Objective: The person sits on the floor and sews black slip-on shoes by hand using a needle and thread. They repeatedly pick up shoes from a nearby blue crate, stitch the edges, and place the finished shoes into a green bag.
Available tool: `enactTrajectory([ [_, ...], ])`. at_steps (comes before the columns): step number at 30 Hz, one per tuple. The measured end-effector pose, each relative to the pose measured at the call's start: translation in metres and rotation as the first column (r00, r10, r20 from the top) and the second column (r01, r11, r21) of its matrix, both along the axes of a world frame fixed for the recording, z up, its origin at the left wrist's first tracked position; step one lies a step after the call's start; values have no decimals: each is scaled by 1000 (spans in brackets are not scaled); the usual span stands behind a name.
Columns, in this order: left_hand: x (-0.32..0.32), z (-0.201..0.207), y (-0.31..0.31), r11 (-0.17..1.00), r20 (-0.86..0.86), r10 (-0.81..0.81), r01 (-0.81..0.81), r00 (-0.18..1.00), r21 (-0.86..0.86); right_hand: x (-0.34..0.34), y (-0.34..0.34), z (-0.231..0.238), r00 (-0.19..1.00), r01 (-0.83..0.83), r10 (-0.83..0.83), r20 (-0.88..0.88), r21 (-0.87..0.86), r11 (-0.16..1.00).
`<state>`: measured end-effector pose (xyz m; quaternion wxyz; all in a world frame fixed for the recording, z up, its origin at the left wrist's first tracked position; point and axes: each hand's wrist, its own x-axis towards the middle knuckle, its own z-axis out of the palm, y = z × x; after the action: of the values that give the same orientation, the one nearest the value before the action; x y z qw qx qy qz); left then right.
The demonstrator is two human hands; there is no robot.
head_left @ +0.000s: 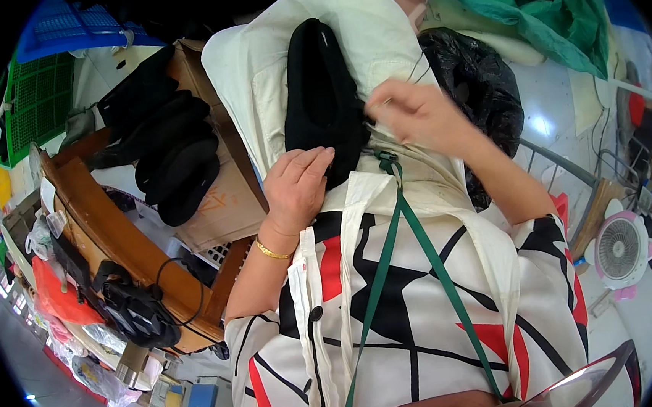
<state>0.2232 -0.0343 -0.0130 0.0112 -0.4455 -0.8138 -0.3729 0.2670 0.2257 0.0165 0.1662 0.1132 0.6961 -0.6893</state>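
A black cloth shoe (318, 89) lies on my lap, its opening facing up and one end pointing away from me. My left hand (298, 186) grips the near left side of it, fingers curled over the edge. To the right of the shoe, my right hand (419, 116) is raised with thumb and forefinger pinched together. Something tiny glints at those fingertips, too small and blurred to name. Beneath the shoe spreads a cream apron (242, 57). A green cord (398, 198) hangs from my neck and ends in a knot near the shoe.
Several black shoes (177, 154) lie on cardboard (227, 211) at the left, by a curved wooden table edge (114, 235). A black plastic bag (481, 84) stands to the right. Farther right is a pink and white fan (622, 249). A green sheet (541, 18) lies beyond.
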Motion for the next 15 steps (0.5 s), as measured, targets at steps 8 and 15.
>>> enactTrajectory([
  [8, 4, -5, 1, 1000, -40, 21, -20, 999, 24, 0, -33, -12, 949, -221, 288, -127, 382, 897],
  [15, 3, -7, 0, 999, -53, 28, -26, 998, 39, 2, -33, -18, 937, -231, 316, -147, 414, 880],
])
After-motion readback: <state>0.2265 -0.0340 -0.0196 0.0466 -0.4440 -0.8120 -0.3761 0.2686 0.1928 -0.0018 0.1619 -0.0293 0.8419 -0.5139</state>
